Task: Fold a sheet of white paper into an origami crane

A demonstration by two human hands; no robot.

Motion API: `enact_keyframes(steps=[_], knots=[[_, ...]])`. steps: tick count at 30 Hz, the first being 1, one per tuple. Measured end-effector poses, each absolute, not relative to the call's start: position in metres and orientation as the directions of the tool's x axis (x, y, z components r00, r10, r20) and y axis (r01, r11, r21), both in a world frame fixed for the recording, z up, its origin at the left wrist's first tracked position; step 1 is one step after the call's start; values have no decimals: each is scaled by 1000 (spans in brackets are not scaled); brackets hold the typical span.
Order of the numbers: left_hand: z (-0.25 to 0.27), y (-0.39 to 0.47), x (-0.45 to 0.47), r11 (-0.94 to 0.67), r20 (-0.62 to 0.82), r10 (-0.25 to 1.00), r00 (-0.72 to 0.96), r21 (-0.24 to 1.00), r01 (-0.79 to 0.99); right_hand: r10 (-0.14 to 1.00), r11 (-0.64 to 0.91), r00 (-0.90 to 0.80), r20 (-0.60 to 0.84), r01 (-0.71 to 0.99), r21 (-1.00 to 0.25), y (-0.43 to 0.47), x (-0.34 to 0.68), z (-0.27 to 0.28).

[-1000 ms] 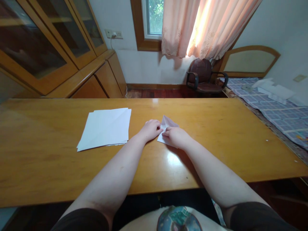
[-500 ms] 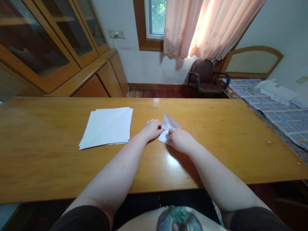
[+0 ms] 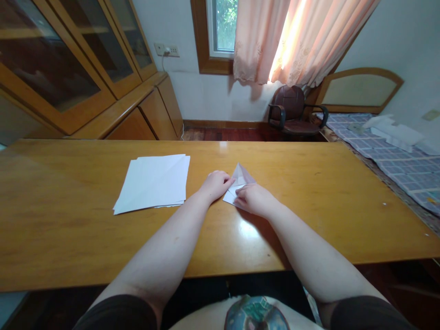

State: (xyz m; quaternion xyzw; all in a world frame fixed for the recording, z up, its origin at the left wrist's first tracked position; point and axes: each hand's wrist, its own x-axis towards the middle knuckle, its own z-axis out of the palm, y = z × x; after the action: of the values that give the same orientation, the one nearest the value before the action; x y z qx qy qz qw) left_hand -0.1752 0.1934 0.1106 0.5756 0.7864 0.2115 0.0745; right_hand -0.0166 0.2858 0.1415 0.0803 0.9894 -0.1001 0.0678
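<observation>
I set the dial's hub where the work sits, and the desk (image 3: 302,183) spreads all around it, its varnish glossy in the light. At 10 o'clock, beyond its far edge, I have the wooden cabinet (image 3: 99,114); between 2 and 3, the bed (image 3: 374,142) with its checked cover; between 1 and 2, the chair (image 3: 290,103).

Smaller, at 9 o'clock, lies the paper stack (image 3: 153,183), its edges uneven. The left forearm passes just beside its near corner, so a careless outward swing, I judge, could shove the sheets askew.

Next I read the hands. The right hand (image 3: 256,199), at 4 o'clock, lies over the near part of the folded paper (image 3: 238,179), fingers bent and tips on it; the left hand (image 3: 217,185), at 9, has its fingers curled close together and its tips at the paper's side. (Whether either one pinches or merely presses, I cannot tell from here.)

The folded paper itself rests on the desk between them, point toward 12. My worry is skidding: gloss beneath, a light touch at one side, and any crease could run crooked. The right hand also hides a corner, so a misaligned edge could escape me.
</observation>
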Motion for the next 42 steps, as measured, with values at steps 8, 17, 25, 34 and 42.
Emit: enact_keyframes(steps=[8,17,25,34,42], knots=[[113,193,-174,167,227,880,-418,675,719,83,973,-984,-156,114,-199,279,-16,147],[107,191,-177,223,164,878,-450,691,688,44,982,-991,-123,65,-178,274,-17,148],[101,195,-173,318,167,904,-393,351,881,46,982,-995,-92,62,-177,279,-18,138],[103,196,-174,321,119,915,-386,365,874,319,898,-908,273,197,-392,309,-14,137],[102,196,-175,366,95,902,-422,351,862,454,700,-891,5,353,-620,363,-20,103]])
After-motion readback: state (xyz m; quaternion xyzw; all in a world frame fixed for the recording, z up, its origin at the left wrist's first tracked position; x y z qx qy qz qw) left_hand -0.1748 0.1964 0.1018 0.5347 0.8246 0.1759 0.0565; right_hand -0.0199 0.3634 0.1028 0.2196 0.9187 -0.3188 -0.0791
